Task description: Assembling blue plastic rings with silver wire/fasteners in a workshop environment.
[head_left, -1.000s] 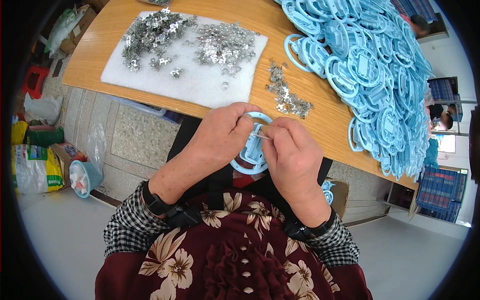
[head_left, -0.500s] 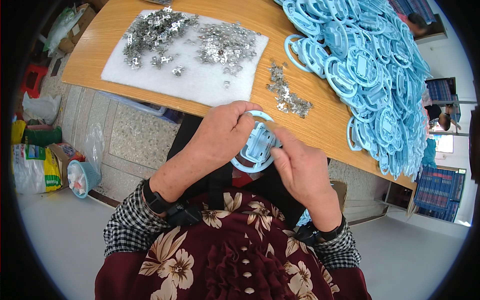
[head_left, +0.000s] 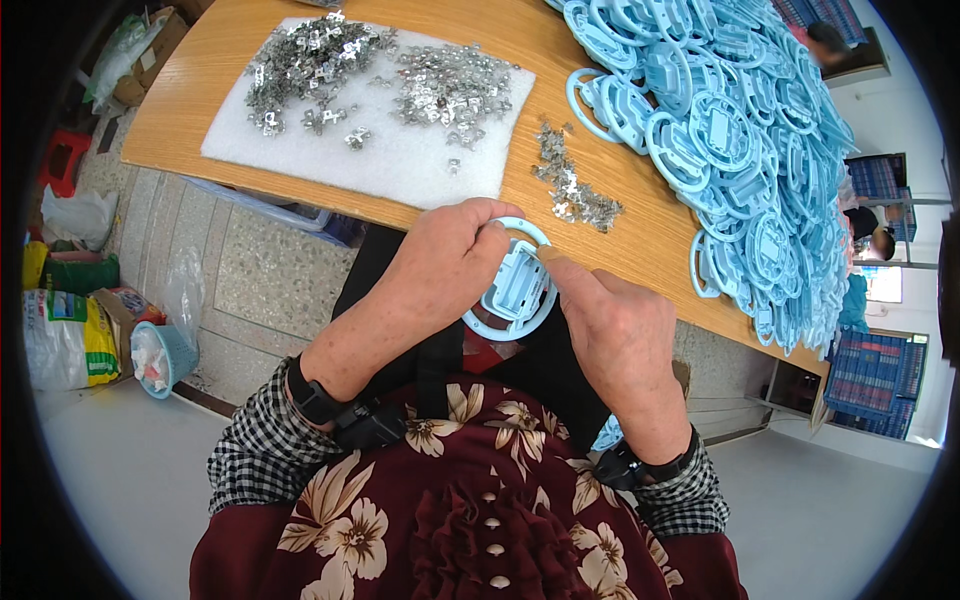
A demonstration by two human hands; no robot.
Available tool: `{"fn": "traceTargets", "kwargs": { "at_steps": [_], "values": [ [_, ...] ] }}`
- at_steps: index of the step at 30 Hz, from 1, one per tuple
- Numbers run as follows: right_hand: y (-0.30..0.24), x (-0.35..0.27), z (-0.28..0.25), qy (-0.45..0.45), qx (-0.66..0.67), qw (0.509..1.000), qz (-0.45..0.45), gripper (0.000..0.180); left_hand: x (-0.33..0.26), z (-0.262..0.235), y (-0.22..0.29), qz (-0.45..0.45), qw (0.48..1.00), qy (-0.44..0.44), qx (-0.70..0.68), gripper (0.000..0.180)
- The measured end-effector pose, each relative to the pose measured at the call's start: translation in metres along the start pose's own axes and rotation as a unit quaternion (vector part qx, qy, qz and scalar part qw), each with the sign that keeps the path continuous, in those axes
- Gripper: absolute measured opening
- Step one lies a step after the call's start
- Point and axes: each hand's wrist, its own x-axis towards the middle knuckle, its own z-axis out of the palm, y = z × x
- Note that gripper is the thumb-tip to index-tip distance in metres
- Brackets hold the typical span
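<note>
My left hand (head_left: 445,265) grips a light blue plastic ring part (head_left: 515,290) by its rim, just below the wooden table's (head_left: 650,240) near edge. My right hand (head_left: 615,325) touches the part's right side with thumb and fingertip pressed against its raised middle block. A small heap of loose metal clips (head_left: 572,185) lies on the table just above the hands. More metal clips (head_left: 380,70) are spread over a white foam sheet (head_left: 400,165) to the left. A big pile of the same blue ring parts (head_left: 730,130) fills the table's right side.
On the floor at left stand a small blue bin (head_left: 160,355), a yellow and green bag (head_left: 60,335) and other bags. Blue crates (head_left: 880,370) are stacked at right. Another person (head_left: 870,240) is partly visible at far right.
The right hand has slid off the ring's front to its right side, uncovering the raised middle block. The left hand keeps hold of the rim.
</note>
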Motion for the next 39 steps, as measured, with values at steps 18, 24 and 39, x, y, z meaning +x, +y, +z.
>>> {"fn": "traceTargets", "kwargs": {
  "at_steps": [18, 24, 39],
  "values": [
    [0.004, 0.015, -0.014, -0.072, -0.05, 0.994, -0.072, 0.039, 0.001, 0.002, -0.003, 0.014, 0.998, 0.026, 0.047, 0.031],
    [-0.011, 0.018, -0.02, -0.094, -0.175, 0.974, -0.112, 0.04, 0.002, 0.002, -0.003, 0.027, 0.997, 0.023, 0.061, 0.031],
    [0.018, -0.011, 0.024, -0.003, 0.504, 0.836, 0.214, 0.028, -0.007, -0.001, 0.007, -0.054, 0.973, -0.087, -0.205, 0.033]
  ]
}}
